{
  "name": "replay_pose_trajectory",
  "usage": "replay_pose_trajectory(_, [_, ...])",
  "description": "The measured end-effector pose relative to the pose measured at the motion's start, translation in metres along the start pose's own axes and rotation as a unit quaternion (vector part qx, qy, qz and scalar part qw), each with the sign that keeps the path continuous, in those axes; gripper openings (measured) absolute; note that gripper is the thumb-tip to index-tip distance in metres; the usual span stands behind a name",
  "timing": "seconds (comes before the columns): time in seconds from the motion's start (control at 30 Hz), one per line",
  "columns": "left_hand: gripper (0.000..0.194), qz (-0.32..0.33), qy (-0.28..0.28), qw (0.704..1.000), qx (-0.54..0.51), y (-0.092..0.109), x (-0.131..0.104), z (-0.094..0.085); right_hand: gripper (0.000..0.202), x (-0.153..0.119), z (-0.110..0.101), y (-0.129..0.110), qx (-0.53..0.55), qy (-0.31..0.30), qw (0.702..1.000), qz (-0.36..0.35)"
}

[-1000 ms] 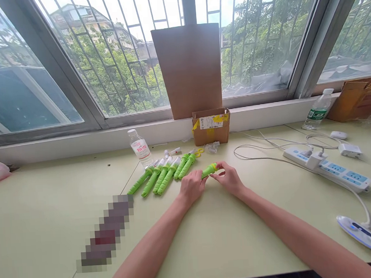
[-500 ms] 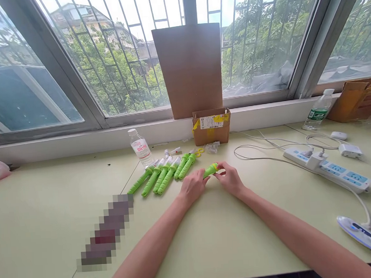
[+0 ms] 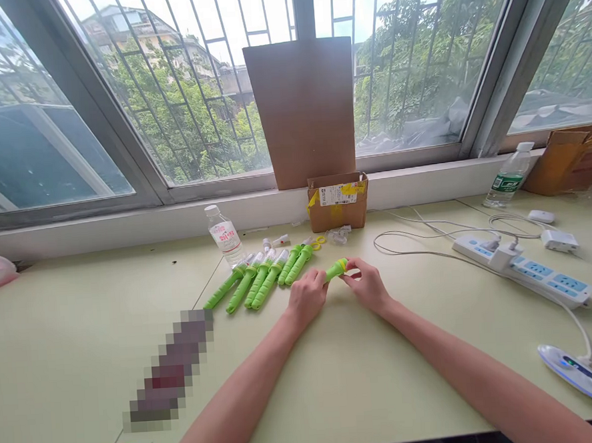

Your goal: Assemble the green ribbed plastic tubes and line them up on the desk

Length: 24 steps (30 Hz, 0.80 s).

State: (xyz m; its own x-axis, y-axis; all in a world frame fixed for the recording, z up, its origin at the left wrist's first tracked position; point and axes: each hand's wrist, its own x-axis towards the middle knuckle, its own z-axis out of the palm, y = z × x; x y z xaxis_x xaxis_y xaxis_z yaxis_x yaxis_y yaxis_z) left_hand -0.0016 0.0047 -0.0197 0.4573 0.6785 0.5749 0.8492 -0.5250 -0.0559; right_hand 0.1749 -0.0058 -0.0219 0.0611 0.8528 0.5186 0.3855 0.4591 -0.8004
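Note:
Above the middle of the table, a green ridged plastic handle (image 3: 334,270) points up to the right. My left hand (image 3: 308,294) is closed around its lower end and covers most of it. With thumb and fingers, my right hand (image 3: 366,285) pinches a yellow ring (image 3: 343,265) at the handle's other end. Left of my hands lie several like green handles (image 3: 264,287), some with clear tops (image 3: 281,257). Two shorter-looking handles (image 3: 297,264) lie nearest my left hand. Loose yellow rings (image 3: 318,241) and clear plastic pieces (image 3: 338,236) rest behind them.
A small cardboard box (image 3: 339,212) stands at the back, before an upright cardboard sheet (image 3: 304,114). One water bottle (image 3: 225,238) stands behind the handles, another (image 3: 510,176) at back right. A power strip (image 3: 534,270) with cables lies right. A blurred-out object (image 3: 169,369) lies left.
The pinching fingers of my right hand have shifted slightly at the ring, and a little more of the handle shows between my hands. Nothing else on the table has moved.

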Motion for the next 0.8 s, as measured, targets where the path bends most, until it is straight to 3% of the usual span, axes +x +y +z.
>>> replay_pose_trajectory(0.47, [0.024,0.025,0.026,0.999,0.009,-0.0009,0.0006,0.0004,0.013,0.0003,0.0008,0.002,-0.006,-0.007,1.0,-0.003])
replay_pose_trajectory(0.8, [0.03,0.002,-0.057,0.998,-0.006,-0.0019,0.0016,0.0009,0.011,0.0,0.0,0.0046,-0.011,-0.019,1.0,0.003])
